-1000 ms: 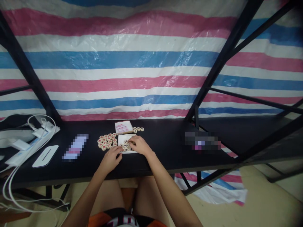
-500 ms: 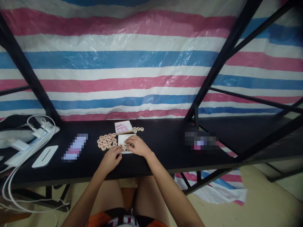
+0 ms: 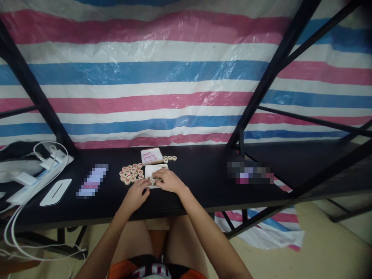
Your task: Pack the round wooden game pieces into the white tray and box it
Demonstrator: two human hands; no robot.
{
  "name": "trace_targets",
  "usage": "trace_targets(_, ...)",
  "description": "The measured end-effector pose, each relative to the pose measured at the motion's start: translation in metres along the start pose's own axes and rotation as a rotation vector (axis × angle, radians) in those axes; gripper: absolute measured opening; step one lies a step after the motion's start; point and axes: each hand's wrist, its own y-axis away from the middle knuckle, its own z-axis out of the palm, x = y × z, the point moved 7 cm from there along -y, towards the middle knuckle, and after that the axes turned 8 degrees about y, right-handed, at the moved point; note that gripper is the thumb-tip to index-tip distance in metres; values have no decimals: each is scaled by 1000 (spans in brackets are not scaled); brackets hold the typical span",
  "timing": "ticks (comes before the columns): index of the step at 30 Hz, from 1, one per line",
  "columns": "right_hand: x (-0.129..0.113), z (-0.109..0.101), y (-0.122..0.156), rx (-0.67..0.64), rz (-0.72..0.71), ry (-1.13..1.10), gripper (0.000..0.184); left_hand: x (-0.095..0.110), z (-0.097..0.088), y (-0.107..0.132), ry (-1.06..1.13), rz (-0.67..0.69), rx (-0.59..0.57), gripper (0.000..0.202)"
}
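A small white tray (image 3: 151,169) lies on the black table (image 3: 197,182) in front of me, with a few round wooden game pieces in it. My right hand (image 3: 169,180) rests over the tray's near right part, fingers curled and pinched onto pieces. At the tray's near left corner my left hand (image 3: 136,194) touches pieces with its fingertips bent. A cluster of several wooden discs with red marks (image 3: 131,173) lies just left of the tray. Three more discs (image 3: 170,158) sit behind it.
A white box lid with pink print (image 3: 151,155) lies behind the tray. White cables and adapters (image 3: 35,170) crowd the left end, beside a white flat stand (image 3: 55,191). Black slanted frame bars (image 3: 261,89) rise right of the table. A striped tarp hangs behind.
My right hand has drawn slightly left and nearer over the tray. The left hand has barely shifted at the tray's corner.
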Motion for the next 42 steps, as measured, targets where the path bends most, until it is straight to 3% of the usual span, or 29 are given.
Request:
trace_targets(6, 3, 0, 0, 8, 48, -37, 34, -2, 1, 0, 3, -11, -10, 27)
trace_targets(10, 14, -9, 0, 143, 89, -51, 34, -2, 2, 0, 6, -23, -12, 26)
trace_targets(14, 53, -17, 10, 261, 414, 105, 37, -2, 2, 0, 17, -31, -25, 25)
trace_targets(17, 84, -14, 26, 224, 699, 236, 44, -2, 2, 1, 20, -18, -27, 25)
trace_targets(20, 98, -7, 35, 145, 802, 294, 45, -2, 2, 1, 11, -15, -19, 25)
trace_targets(24, 102, -1, 37, 73, 818, 286, 43, 0, 1, 1, 15, -6, -14, 25)
trace_targets(28, 103, 0, 36, 83, 813, 292, 43, 2, 1, 1, 12, -2, -19, 25)
trace_targets(36, 95, 10, 25, 68, 655, 253, 43, 1, 0, 2, 30, -8, -12, 25)
trace_targets(42, 93, 10, 23, 42, 641, 259, 38, 1, 0, 1, 21, -23, -29, 25)
